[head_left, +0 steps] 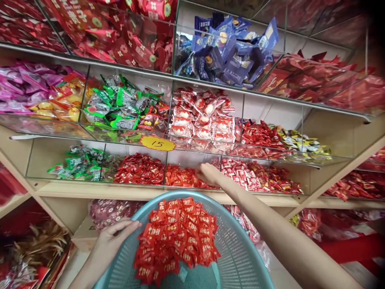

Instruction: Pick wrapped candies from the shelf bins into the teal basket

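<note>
My left hand [112,237] clasps the near-left rim of the round teal plastic mesh basket [236,249], fingers folded over the edge. The basket, below the shelves, holds a heap of small red foil sachets [176,237]. My right hand [207,173] reaches into a clear-walled shelf compartment of orange-red wrapped sweets [180,176], fingers curled downward; I cannot tell whether it grips any. Clear dividers separate this compartment from dark red packets [140,168] at left and red-and-white packets [245,172] at right. An oval yellow price tag [157,143] marked 15 sits above.
</note>
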The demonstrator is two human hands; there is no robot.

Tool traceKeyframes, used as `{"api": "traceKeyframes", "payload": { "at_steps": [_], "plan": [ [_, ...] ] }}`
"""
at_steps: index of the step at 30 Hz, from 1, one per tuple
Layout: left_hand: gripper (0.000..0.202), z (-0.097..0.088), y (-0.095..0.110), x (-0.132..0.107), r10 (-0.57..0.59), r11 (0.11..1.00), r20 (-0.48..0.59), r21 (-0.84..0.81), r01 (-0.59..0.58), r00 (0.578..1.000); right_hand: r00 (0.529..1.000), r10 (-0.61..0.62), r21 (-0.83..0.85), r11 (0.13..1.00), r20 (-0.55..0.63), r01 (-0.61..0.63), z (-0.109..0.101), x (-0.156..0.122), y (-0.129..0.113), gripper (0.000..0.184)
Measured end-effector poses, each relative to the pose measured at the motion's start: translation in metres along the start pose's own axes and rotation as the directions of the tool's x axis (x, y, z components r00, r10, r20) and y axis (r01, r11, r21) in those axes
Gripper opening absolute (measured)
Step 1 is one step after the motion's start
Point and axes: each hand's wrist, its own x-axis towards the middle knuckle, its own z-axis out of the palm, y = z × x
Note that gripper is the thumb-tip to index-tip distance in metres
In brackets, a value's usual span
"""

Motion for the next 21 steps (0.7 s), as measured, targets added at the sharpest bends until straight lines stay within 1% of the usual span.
{"api": "traceKeyframes", "payload": {
  "at_steps": [3, 5, 7, 9, 12, 14, 17, 21],
  "plan": [
    [0.037, 0.001, 0.004, -0.001, -0.004, 1.0, 0.002, 0.0, 0.004, 1.0, 0.996, -0.004, 0.079, 0.997, -0.085, 0.011, -0.003, -0.012, 0.011, 0.02],
    [0.037, 0.001, 0.007, -0.001, -0.018, 1.0, -0.002, -0.004, 0.018, 1.0, 0.983, 0.0, 0.206, 0.978, -0.186, 0.039, -0.005, -0.023, 0.016, 0.019],
    [0.036, 0.001, 0.009, -0.002, -0.03, 1.0, 0.002, 0.001, 0.03, 1.0, 0.956, 0.02, 0.362, 0.928, -0.292, 0.091, -0.007, -0.037, 0.016, 0.02],
    [0.034, 0.001, 0.009, -0.002, -0.016, 1.0, -0.001, 0.013, 0.016, 1.0, 0.938, 0.057, 0.494, 0.86, -0.341, 0.127, -0.008, -0.052, 0.013, 0.021],
    [0.032, 0.001, 0.009, -0.002, 0.008, 1.0, -0.015, 0.017, -0.008, 1.0, 0.931, 0.158, 0.663, 0.741, -0.329, 0.109, -0.005, -0.079, 0.003, 0.024],
    [0.032, 0.002, 0.01, -0.002, 0.013, 1.0, -0.018, 0.02, -0.013, 1.0, 0.925, 0.231, 0.737, 0.672, -0.303, 0.074, 0.004, -0.097, -0.005, 0.026],
    [0.033, 0.002, 0.011, -0.003, 0.007, 1.0, -0.019, 0.029, -0.006, 1.0, 0.913, 0.306, 0.788, 0.615, -0.271, 0.027, 0.026, -0.12, -0.013, 0.028],
    [0.035, 0.001, 0.011, -0.004, -0.011, 0.999, 0.004, 0.044, 0.011, 1.0, 0.902, 0.373, 0.825, 0.564, -0.216, -0.035, 0.057, -0.141, -0.015, 0.029]
  ]
}}
